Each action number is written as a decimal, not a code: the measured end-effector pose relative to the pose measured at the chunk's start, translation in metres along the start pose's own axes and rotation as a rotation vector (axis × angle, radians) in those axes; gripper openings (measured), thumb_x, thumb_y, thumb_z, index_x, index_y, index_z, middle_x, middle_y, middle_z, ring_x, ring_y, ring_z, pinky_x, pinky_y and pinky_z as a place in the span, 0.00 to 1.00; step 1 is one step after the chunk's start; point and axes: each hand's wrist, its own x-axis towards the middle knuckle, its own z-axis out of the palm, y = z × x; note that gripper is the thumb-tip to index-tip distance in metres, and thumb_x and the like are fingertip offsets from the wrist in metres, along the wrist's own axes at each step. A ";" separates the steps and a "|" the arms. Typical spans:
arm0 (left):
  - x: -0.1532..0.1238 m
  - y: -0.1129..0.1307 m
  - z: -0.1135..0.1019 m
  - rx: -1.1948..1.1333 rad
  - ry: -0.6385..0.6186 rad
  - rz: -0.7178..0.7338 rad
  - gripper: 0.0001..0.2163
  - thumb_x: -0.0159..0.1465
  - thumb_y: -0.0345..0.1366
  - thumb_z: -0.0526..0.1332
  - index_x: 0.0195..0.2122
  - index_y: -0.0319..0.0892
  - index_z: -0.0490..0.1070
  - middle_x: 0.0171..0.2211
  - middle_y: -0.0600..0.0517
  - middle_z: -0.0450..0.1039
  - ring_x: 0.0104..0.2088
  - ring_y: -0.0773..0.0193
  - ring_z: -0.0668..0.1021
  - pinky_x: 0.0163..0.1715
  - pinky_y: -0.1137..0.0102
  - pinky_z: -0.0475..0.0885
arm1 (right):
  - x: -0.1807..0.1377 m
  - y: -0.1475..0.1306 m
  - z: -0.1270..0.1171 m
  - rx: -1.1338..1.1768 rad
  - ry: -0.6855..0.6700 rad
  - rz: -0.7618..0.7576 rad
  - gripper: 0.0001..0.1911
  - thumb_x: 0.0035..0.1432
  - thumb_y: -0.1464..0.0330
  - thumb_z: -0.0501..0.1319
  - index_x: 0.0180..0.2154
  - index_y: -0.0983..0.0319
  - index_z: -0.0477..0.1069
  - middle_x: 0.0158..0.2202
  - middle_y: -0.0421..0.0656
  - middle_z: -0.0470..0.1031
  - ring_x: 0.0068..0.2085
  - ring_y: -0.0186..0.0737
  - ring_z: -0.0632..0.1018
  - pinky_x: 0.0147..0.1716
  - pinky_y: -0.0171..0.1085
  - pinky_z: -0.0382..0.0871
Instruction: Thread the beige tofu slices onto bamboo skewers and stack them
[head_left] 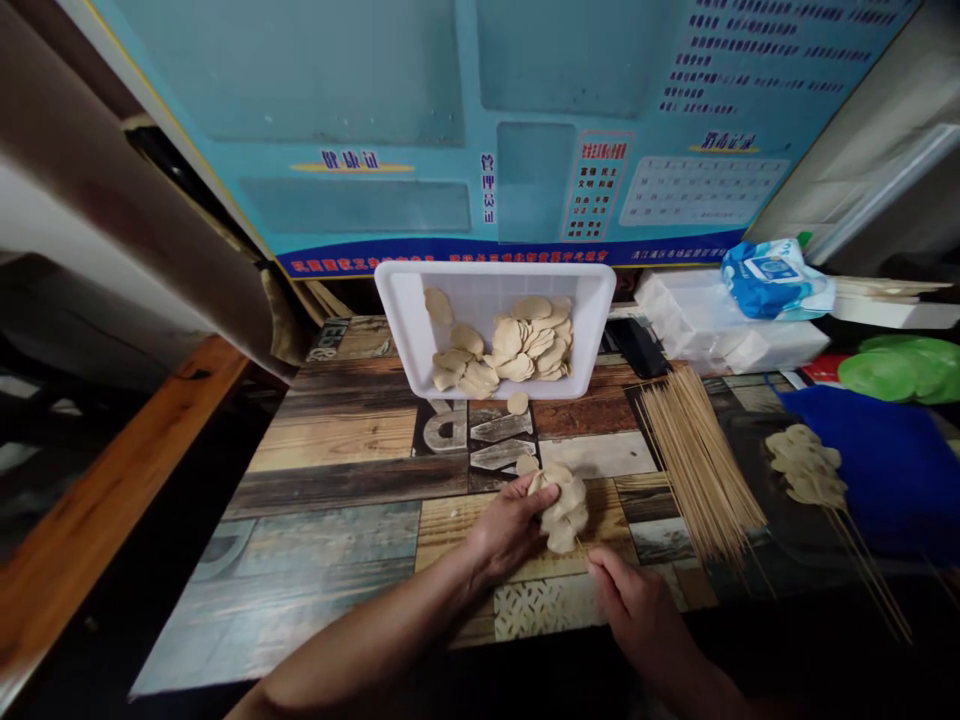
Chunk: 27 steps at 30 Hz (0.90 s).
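Observation:
My left hand (512, 527) is closed on a bunch of pale, thin round slices (564, 510), thumb pressed on top. Coming out of the bunch toward me is a thin wooden skewer (582, 546), its end pinched in my right hand (628, 598). What the slices are made of, I cannot tell for sure. Just beyond my left fingers a single slice (527, 465) lies on the table. Farther back, a white plastic basket (592, 372), tilted toward me, holds many more loose slices (525, 345). Another slice (517, 403) rests at the basket's front edge.
To the right lies a pile of bare skewers (697, 465). Past it, skewers loaded with slices (806, 468) rest by a blue bag (885, 470). A black phone-like object (637, 346), white packages (690, 320) and a wipes pack (776, 280) stand behind. A blue board (300, 220) backs the table.

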 end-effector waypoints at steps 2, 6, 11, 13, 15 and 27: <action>0.002 0.003 -0.002 0.073 -0.014 -0.008 0.15 0.52 0.37 0.67 0.38 0.35 0.70 0.32 0.47 0.72 0.27 0.67 0.74 0.29 0.72 0.70 | 0.001 0.001 -0.001 0.011 0.008 -0.011 0.18 0.64 0.68 0.42 0.32 0.59 0.68 0.25 0.41 0.77 0.26 0.37 0.78 0.26 0.32 0.67; 0.020 0.042 -0.025 0.489 0.089 0.251 0.17 0.54 0.41 0.64 0.43 0.38 0.69 0.36 0.47 0.72 0.32 0.65 0.74 0.34 0.70 0.69 | 0.000 0.006 -0.005 -0.013 0.077 -0.077 0.19 0.64 0.67 0.41 0.31 0.59 0.69 0.25 0.41 0.78 0.25 0.38 0.79 0.24 0.31 0.68; 0.047 0.126 -0.070 1.587 0.485 0.718 0.08 0.60 0.34 0.56 0.39 0.41 0.71 0.40 0.48 0.72 0.39 0.62 0.74 0.41 0.68 0.68 | -0.007 0.009 -0.011 -0.040 0.127 -0.108 0.22 0.66 0.65 0.40 0.29 0.58 0.68 0.22 0.40 0.76 0.24 0.37 0.79 0.25 0.30 0.70; 0.052 0.150 -0.081 1.894 0.614 0.716 0.11 0.60 0.30 0.55 0.42 0.40 0.71 0.45 0.45 0.71 0.45 0.58 0.72 0.47 0.65 0.66 | -0.010 0.009 -0.012 -0.052 0.144 -0.117 0.23 0.66 0.64 0.39 0.30 0.58 0.68 0.21 0.40 0.76 0.25 0.37 0.79 0.25 0.30 0.71; 0.052 0.166 -0.089 2.005 0.640 0.689 0.13 0.58 0.31 0.57 0.45 0.39 0.70 0.46 0.42 0.70 0.48 0.54 0.71 0.49 0.61 0.64 | -0.012 0.009 -0.013 -0.065 0.171 -0.129 0.24 0.67 0.63 0.38 0.30 0.58 0.69 0.22 0.40 0.77 0.25 0.37 0.80 0.25 0.30 0.71; 0.052 0.182 -0.101 2.229 0.752 0.586 0.18 0.63 0.32 0.48 0.53 0.38 0.64 0.53 0.39 0.65 0.44 0.54 0.73 0.42 0.65 0.67 | -0.012 0.010 -0.013 -0.099 0.208 -0.151 0.27 0.67 0.60 0.36 0.29 0.59 0.70 0.23 0.42 0.78 0.25 0.37 0.80 0.24 0.30 0.72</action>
